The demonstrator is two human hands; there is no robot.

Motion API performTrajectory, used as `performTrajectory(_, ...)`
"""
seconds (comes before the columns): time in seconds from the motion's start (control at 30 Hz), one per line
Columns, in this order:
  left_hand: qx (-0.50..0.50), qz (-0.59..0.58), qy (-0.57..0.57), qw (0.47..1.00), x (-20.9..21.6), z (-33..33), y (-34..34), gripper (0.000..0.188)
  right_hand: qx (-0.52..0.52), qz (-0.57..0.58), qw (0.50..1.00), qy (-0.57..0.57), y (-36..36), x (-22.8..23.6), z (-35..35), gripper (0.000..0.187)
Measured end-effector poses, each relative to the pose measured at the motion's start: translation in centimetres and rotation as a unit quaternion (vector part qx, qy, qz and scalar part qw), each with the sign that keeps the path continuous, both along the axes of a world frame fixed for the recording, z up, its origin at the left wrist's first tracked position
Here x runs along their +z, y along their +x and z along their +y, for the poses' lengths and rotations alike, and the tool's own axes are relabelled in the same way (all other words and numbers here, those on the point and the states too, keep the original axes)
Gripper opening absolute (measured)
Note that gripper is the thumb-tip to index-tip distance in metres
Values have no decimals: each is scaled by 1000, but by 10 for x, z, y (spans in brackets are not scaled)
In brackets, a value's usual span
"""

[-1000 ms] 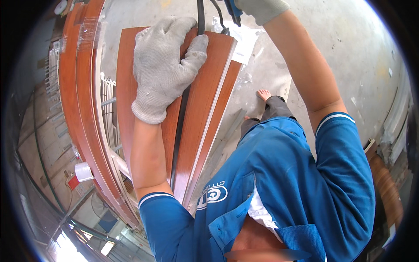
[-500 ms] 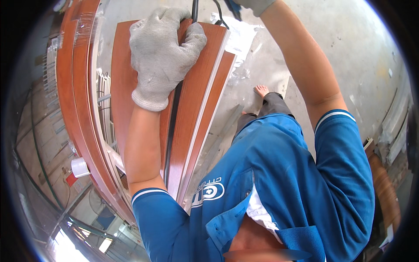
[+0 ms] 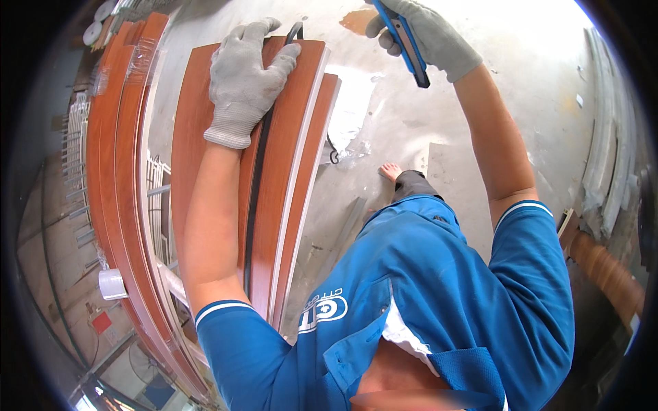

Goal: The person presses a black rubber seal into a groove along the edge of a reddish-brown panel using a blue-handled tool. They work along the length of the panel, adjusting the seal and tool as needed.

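Note:
My left hand [image 3: 248, 77], in a grey knit glove, lies over the top end of a reddish-brown panel [image 3: 291, 157]. Its fingers bend over the panel's edge, and the thumb is spread to the right, near a black strip [image 3: 255, 185]. That strip runs lengthwise along the panel, and its short curved end stands up past the top edge. In my gloved right hand [image 3: 439, 41], raised at the upper right, is a blue utility knife [image 3: 406, 42] with a dark end pointing down. Whether its blade is out I cannot tell.
More reddish-brown boards [image 3: 116, 137], partly wrapped in clear film, stand at the left beside a tape roll [image 3: 112, 284]. White plastic sheeting [image 3: 351, 103] lies on the floor, with a black hooked piece [image 3: 334, 152] near it. Long wrapped profiles [image 3: 603, 137] lie at the far right.
My right hand has come lower into view with the knife. The long black length above the panel has gone; a short curved end shows. My left thumb and fingers have shifted slightly left.

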State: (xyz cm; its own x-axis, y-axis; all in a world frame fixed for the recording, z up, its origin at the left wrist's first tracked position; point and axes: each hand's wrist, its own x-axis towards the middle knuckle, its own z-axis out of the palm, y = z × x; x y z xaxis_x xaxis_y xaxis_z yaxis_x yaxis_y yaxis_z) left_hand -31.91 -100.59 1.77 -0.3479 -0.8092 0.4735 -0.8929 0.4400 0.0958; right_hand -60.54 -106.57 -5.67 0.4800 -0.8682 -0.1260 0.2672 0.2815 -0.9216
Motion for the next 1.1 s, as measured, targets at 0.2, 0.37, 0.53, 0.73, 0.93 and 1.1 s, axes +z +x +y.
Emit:
performTrajectory(0.2, -48, 0, 33, 998, 6, 52, 24, 53, -67, -80, 994, -39, 5, 5, 42, 40)
performTrajectory(0.37, -47, 4, 68, 997, 12, 128, 58, 51, -144, 225, 939, -217, 29, 21, 83, 50)
performTrajectory(0.53, 68, 22, 79, 994, 12, 203, 152, 57, -131, 409, 835, -345, 48, 41, 97, 40)
performTrajectory(0.73, 216, 168, 313, 910, 19, 293, 260, 63, -110, 547, 734, -387, 73, 75, 77, 44)
performTrajectory(0.93, 175, 153, 251, 940, 5, 303, 272, 64, -65, 695, 597, -395, 112, 75, 81, 41)
performTrajectory(1.1, 150, 148, 186, 960, 1, 297, 265, 63, -48, 684, 567, -457, 128, 67, 128, 39)
